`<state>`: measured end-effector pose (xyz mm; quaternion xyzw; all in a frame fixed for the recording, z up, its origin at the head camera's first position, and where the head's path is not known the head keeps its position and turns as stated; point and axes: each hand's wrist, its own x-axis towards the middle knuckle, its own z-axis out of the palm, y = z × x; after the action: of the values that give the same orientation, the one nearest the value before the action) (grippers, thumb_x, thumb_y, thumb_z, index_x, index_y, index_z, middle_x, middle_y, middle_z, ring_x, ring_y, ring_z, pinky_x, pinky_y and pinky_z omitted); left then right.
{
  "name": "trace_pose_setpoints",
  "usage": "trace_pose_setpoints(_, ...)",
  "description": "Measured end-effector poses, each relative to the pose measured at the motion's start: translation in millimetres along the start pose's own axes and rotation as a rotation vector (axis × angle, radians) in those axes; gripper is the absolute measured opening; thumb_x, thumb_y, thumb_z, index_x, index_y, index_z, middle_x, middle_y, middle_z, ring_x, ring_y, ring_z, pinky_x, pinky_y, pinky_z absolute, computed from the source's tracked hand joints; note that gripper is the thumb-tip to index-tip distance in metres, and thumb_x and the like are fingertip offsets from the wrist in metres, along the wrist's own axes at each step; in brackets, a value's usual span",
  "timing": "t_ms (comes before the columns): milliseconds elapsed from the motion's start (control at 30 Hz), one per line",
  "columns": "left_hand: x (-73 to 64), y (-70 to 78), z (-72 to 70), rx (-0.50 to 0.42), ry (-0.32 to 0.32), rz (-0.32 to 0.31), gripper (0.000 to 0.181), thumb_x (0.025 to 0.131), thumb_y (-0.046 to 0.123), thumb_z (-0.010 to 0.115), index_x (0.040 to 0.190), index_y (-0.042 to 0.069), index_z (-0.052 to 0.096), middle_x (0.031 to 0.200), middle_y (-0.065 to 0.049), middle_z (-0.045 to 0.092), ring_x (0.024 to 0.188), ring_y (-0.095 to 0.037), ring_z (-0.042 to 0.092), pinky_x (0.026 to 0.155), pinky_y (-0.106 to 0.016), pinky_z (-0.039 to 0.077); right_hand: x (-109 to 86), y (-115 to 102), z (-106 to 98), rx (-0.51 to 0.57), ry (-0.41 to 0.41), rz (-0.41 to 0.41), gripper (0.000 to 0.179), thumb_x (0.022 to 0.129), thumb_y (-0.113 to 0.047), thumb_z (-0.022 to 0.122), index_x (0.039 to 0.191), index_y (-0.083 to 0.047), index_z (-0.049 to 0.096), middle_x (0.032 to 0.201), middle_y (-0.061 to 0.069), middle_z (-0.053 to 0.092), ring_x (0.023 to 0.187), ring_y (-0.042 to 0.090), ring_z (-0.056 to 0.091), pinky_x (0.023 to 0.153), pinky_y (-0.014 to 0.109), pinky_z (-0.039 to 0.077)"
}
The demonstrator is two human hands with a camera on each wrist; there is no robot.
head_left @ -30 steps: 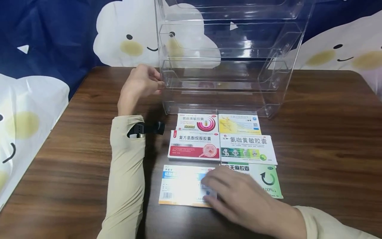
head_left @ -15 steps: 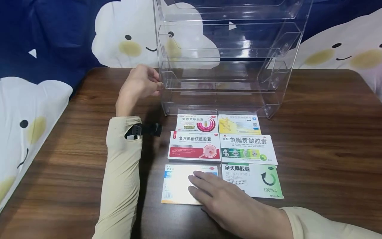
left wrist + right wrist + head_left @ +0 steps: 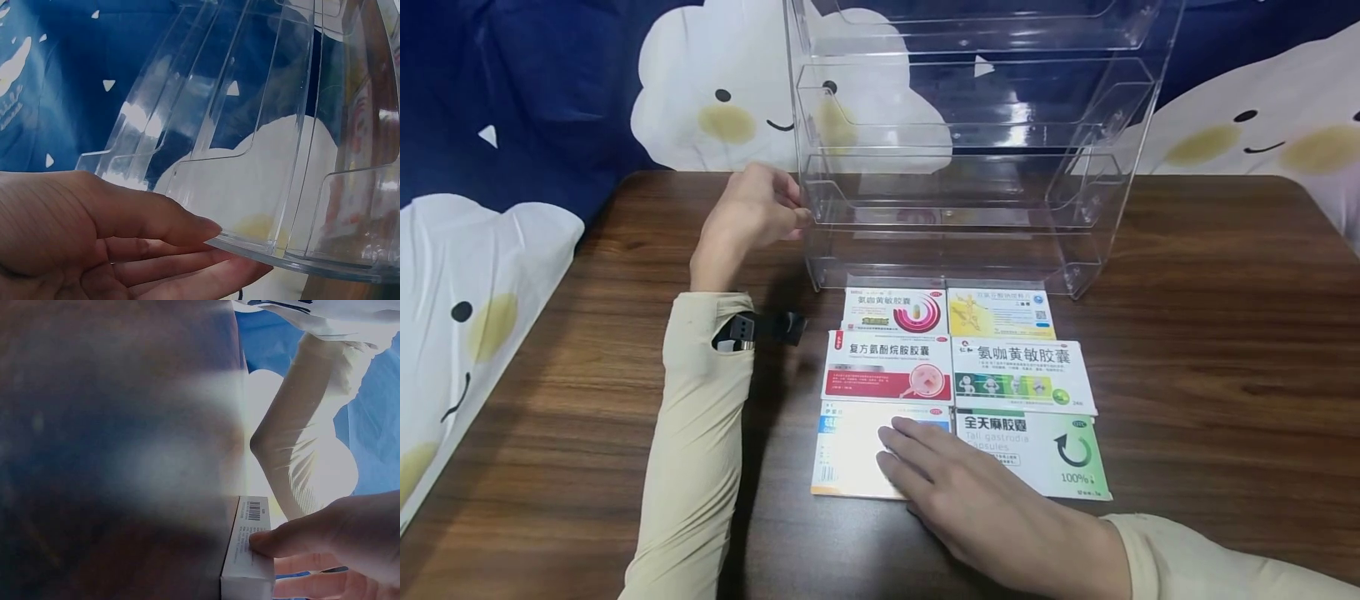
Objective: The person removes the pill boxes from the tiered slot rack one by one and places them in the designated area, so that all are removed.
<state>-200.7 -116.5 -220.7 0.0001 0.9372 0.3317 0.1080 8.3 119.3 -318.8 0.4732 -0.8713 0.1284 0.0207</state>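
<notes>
My left hand pinches the left side edge of a clear acrylic display rack; in the left wrist view the thumb lies over the edge with fingers beneath. With fairly straight fingers, my right hand lies on a white-and-blue medicine box at the front left of the laid-out boxes. Its thumb presses the box's barcoded side in the right wrist view. Behind this box, touching or nearly touching it, is a red-and-white medicine box. A green-and-white medicine box lies to its right.
A white-and-green box, a pink-ringed box and a yellow-and-white box lie flat toward the rack's foot. All rest on a brown wooden table. Blue cloud-print cloth hangs behind.
My right hand has settled on the white-and-blue medicine box, which has slid away from me and slightly right, closing the gap to the red-and-white box. My left hand keeps its hold on the rack.
</notes>
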Motion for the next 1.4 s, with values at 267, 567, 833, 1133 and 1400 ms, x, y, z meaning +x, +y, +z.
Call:
trace_pose_setpoints(267,-1.2,-1.2,0.1,0.035,0.012,0.011,0.01,0.09,0.01,0.063,0.097,0.004,0.063,0.086,-0.009,0.072,0.079,-0.019,0.069,0.084,-0.033,0.045,1.5,0.1,0.9,-0.029,0.027,-0.019,0.039,0.085,-0.008,0.067,0.123,-0.003,0.062,0.131,0.013,0.059,0.128,0.026,0.05,0.106,0.038,0.042)
trace_pose_setpoints(567,-1.1,-3.0,0.3,0.032,0.014,0.019,0.01,0.09,0.01,0.063,0.097,0.002,0.064,0.086,-0.006,0.071,0.078,-0.017,0.069,0.079,-0.03,0.045,1.5,0.2,-0.8,-0.051,0.018,-0.024,0.039,0.086,-0.009,0.068,0.124,-0.002,0.061,0.132,0.014,0.058,0.128,0.027,0.05,0.105,0.039,0.043)
trace_pose_setpoints(833,-0.8,-1.6,-0.1,0.014,-0.004,0.011,0.011,0.09,0.008,0.063,0.099,0.001,0.063,0.086,-0.006,0.068,0.082,-0.02,0.068,0.077,-0.029,0.046,0.7,1.0,-1.1,-0.046,0.017,-0.02,0.04,0.086,-0.012,0.068,0.125,-0.002,0.061,0.132,0.014,0.058,0.128,0.026,0.05,0.105,0.039,0.042)
trace_pose_setpoints(1133,0.5,0.3,0.4,0.032,-0.029,0.001,0.019,0.091,0.009,0.062,0.107,-0.001,0.063,0.093,-0.009,0.069,0.078,-0.015,0.066,0.079,-0.03,0.046,-0.6,2.5,-1.4,-0.035,0.021,-0.019,0.039,0.087,-0.013,0.067,0.124,-0.003,0.062,0.132,0.013,0.059,0.128,0.026,0.05,0.106,0.038,0.041)
trace_pose_setpoints(1400,0.3,-0.8,0.4,0.004,-0.024,0.01,0.014,0.09,0.006,0.061,0.103,-0.001,0.062,0.093,-0.009,0.069,0.08,-0.018,0.067,0.075,-0.027,0.049,-1.3,2.8,-1.3,-0.016,-0.003,0.004,0.042,0.087,-0.018,0.069,0.127,-0.005,0.061,0.133,0.01,0.058,0.129,0.025,0.049,0.106,0.039,0.041)
